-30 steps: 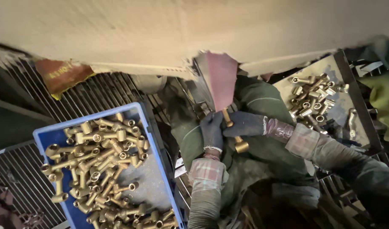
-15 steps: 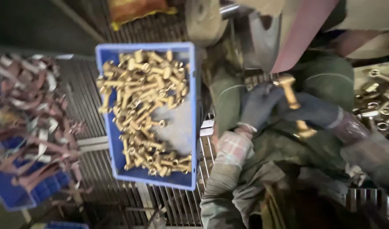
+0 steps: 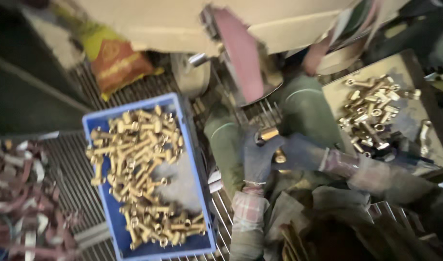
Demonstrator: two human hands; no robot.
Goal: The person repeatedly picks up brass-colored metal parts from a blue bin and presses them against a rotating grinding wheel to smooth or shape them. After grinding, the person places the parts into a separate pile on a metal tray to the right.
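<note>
Both my hands wear dark blue-grey gloves and grip one brass fitting [image 3: 268, 137] between them. My left hand [image 3: 256, 157] holds its near end from below. My right hand [image 3: 301, 153] comes in from the right and holds the other side. The fitting sits just below a reddish sanding belt [image 3: 241, 53] that runs over a round wheel. Whether the fitting touches the belt is hidden by blur.
A blue plastic crate [image 3: 192, 145] full of brass fittings lies to the left on a metal grate floor [image 3: 76, 159]. A tray [image 3: 414, 108] with several brass fittings sits at the right. A red-and-yellow sack [image 3: 117, 63] lies at the back left, and worn belts [image 3: 23, 193] pile at the far left.
The view has swung, so the crate now sits lower left and the tray on the right shows again. Both hands keep their grip on the brass fitting below the belt.
</note>
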